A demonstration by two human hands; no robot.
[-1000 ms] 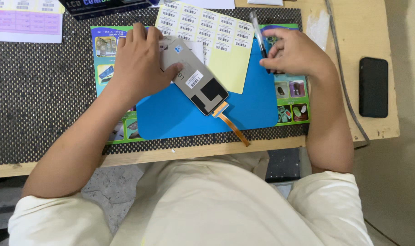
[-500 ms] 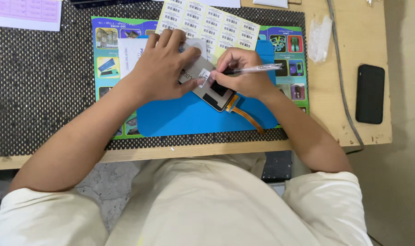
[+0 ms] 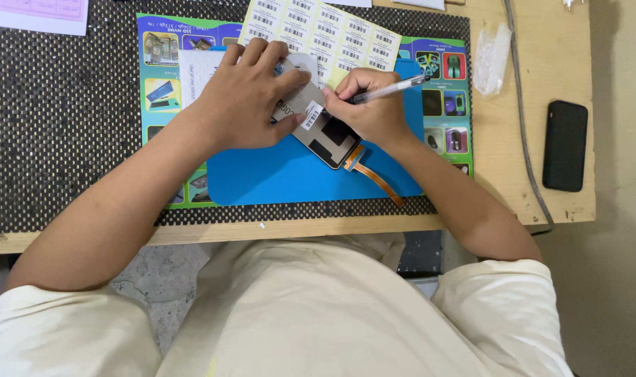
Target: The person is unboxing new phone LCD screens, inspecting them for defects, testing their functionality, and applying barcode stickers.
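A wooden bench (image 3: 527, 188) is seen from above, mostly covered by a black mesh mat (image 3: 59, 132), with a printed poster (image 3: 161, 91) and a blue pad (image 3: 276, 181) laid on top. The screen panel (image 3: 318, 122) is lying flat on the blue pad, right between both hands. It's pinned down by the left hand (image 3: 244, 98), fingers spread flat over its upper half, nothing really gripped. A pen (image 3: 391, 87) is pinched in the right hand (image 3: 367, 112), fingers curled tight, tip down at the small white label (image 3: 312, 115) on the panel.

The panel looks thin, light, stiff and pretty fragile, so it's probably best taken by the edges, never by the orange flex cable (image 3: 374, 174) hanging off its lower corner.

Around it: a yellow sticker sheet (image 3: 332, 35) touching the pad's top edge, a clear plastic wrap (image 3: 491, 56) and a grey cable (image 3: 524, 139) further right, and a black phone (image 3: 566, 145) well apart. Only the sticker sheet is crowding things.
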